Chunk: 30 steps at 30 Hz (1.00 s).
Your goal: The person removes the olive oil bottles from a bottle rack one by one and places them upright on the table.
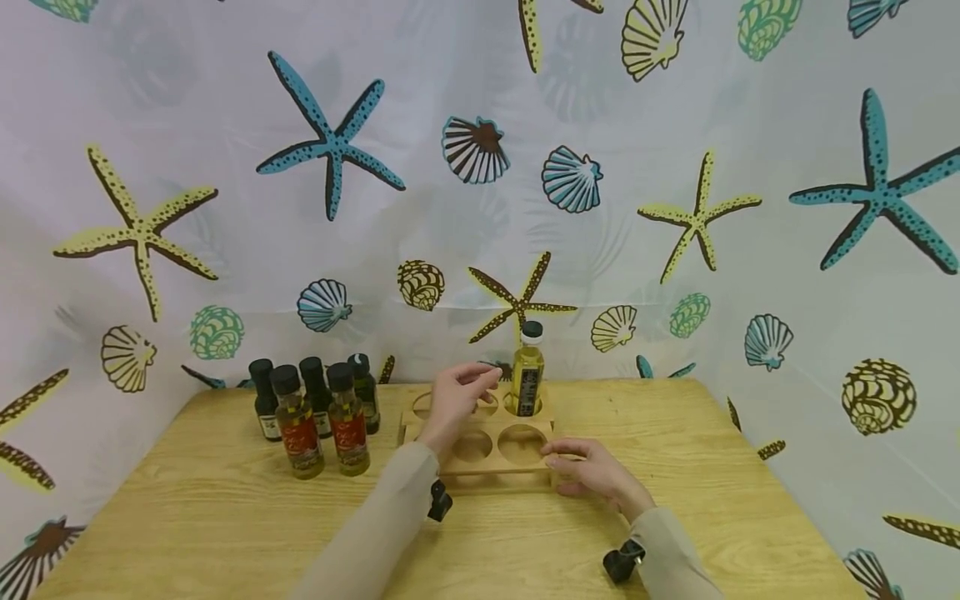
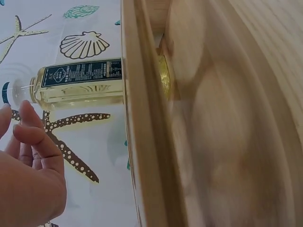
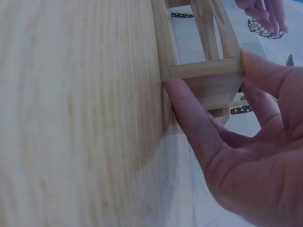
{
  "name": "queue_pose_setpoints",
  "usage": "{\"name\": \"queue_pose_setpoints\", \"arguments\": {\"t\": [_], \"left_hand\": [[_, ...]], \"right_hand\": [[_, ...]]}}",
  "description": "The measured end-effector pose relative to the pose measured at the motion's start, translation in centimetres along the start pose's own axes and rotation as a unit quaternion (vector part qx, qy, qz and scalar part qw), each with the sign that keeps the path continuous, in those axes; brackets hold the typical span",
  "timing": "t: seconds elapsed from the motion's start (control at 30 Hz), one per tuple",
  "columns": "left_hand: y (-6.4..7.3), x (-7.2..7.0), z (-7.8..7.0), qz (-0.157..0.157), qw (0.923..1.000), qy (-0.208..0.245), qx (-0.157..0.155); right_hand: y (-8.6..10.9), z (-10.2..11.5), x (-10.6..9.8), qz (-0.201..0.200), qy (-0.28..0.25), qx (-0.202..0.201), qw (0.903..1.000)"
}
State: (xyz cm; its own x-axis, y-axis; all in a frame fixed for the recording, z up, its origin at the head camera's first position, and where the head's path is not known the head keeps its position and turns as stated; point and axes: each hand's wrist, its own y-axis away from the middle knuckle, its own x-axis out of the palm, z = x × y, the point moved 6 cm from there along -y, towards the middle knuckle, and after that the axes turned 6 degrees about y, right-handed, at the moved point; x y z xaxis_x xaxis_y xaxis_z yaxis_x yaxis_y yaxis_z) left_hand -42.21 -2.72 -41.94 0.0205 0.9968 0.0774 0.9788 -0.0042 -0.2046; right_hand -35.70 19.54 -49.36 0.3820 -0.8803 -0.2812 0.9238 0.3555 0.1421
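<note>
A wooden bottle rack [image 1: 501,460] with two tiers of round holes stands on the table. In its back row, toward the right, an oil bottle [image 1: 528,375] with a dark cap and dark label stands upright. My left hand [image 1: 459,404] hovers over the rack, left of that bottle. In the left wrist view its loosely bent fingers are near the bottle's neck [image 2: 33,90] and hold nothing. At the rack's right end, my right hand [image 1: 592,471] holds the side panel [image 3: 208,85], thumb at the upper edge and index finger along the lower edge.
Left of the rack stand several bottles: two with red labels [image 1: 300,442] in front and dark ones [image 1: 264,404] behind. A patterned white curtain [image 1: 480,233] hangs behind the wooden table [image 1: 225,533] and along its sides.
</note>
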Motion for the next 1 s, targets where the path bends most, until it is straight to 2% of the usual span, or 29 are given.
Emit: {"name": "queue_pose_setpoints", "arguments": {"t": [0.13, 0.3, 0.47, 0.63, 0.8, 1.0], "left_hand": [[-0.2, 0.6, 0.0, 0.005, 1.0000, 0.001, 0.005], [-0.5, 1.2, 0.2, 0.007, 0.9999, 0.006, -0.005], [-1.2, 1.7, 0.1, 0.006, 0.9999, -0.015, -0.003], [-1.6, 2.2, 0.1, -0.003, 0.9999, -0.015, -0.008], [-1.9, 3.1, 0.1, 0.003, 0.9996, -0.020, -0.021], [-2.5, 4.2, 0.1, 0.012, 0.9989, -0.042, -0.013]], "right_hand": [[0.0, 0.0, 0.0, -0.001, 0.001, 0.001, 1.0000], [0.0, 0.0, 0.1, -0.001, -0.001, 0.003, 1.0000], [0.0, 0.1, 0.0, -0.001, 0.002, 0.002, 1.0000], [0.1, 0.2, 0.0, 0.001, 0.001, 0.006, 1.0000], [0.2, 0.3, 0.0, 0.000, 0.000, 0.006, 1.0000], [0.2, 0.3, 0.1, 0.000, 0.003, 0.006, 1.0000]]}}
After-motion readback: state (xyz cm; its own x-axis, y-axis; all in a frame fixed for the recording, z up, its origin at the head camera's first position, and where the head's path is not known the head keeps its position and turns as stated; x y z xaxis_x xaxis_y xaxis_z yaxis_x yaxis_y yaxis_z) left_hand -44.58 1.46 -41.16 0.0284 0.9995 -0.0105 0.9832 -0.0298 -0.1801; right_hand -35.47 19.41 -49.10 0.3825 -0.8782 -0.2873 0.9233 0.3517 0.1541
